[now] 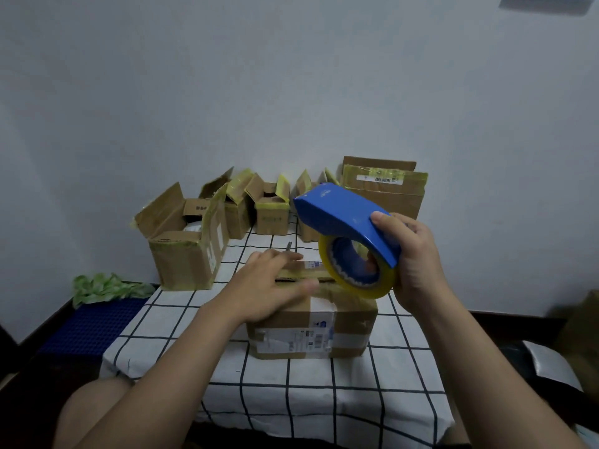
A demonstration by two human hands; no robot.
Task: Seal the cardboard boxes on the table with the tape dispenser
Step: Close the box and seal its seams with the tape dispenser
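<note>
The dispenser, blue with a yellow roll on its hub, is held in the air above the right end of the near box, nose pointing up and to the left. The right hand grips it from the right side, thumb over the blue shell and fingers curled through and round the roll. The roll's lower edge sits close over the box's top right corner; whether it touches is hard to tell. The box stands in the middle of the table on a white cloth with black grid lines, its flaps folded down, a printed label on its front face and yellowish tape across the top seam. The left hand lies flat on the lid with fingers straight and blurred, holding nothing. Just behind its fingers a small metal thing lies on the cloth, too small to name. Further back a row of open boxes stands along the wall, flaps up, with a bigger open box at the left end and a closed box at the right. Left of the table lie a blue mat and a green rag.
</note>
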